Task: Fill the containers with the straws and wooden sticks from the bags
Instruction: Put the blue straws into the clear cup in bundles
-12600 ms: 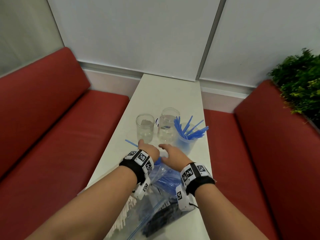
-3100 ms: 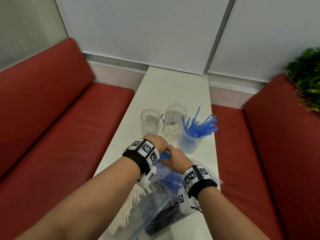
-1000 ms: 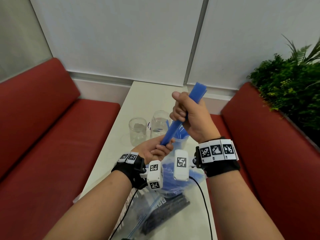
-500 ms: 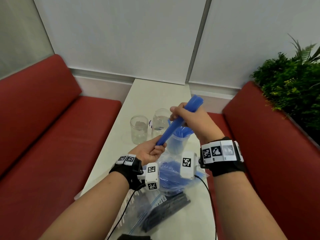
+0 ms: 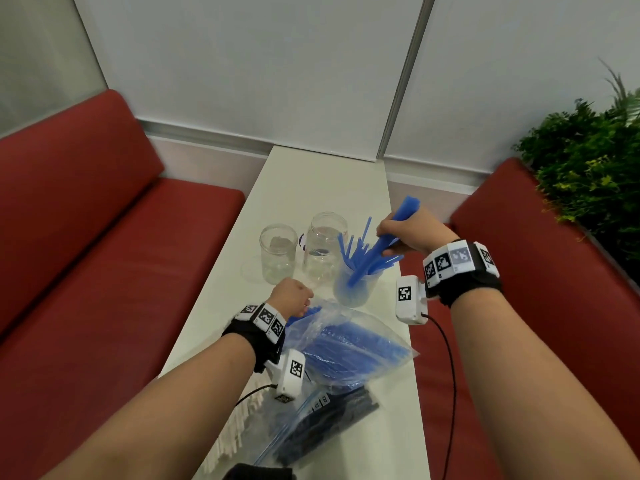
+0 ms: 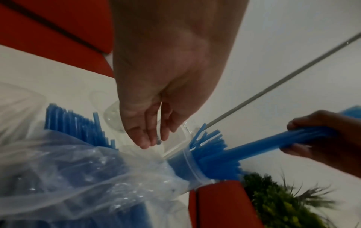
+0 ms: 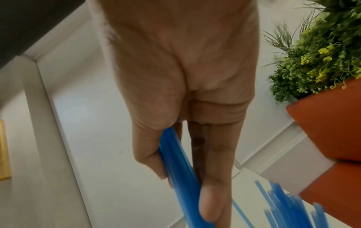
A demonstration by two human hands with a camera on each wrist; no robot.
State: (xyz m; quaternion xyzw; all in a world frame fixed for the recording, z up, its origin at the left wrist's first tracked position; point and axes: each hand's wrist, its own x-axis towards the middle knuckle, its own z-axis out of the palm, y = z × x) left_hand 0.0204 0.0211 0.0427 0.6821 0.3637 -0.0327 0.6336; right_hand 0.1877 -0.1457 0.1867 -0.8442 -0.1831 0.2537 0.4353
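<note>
My right hand grips a bundle of blue straws and holds it slanted, lower end inside the clear container that holds several loose blue straws. The right wrist view shows thumb and fingers wrapped round the bundle of blue straws. My left hand hovers at the mouth of the clear bag of blue straws. In the left wrist view its fingers hang loosely curled, holding nothing. Two clear jars stand without straws left of the container.
A bag of dark sticks lies under the straw bag near me, with pale sticks at its left. The narrow white table runs between two red benches. A green plant stands at the right.
My right hand came down and tipped the bundle's lower end into the container. My left hand let go of the bundle's bottom and dropped to the bag's mouth.
</note>
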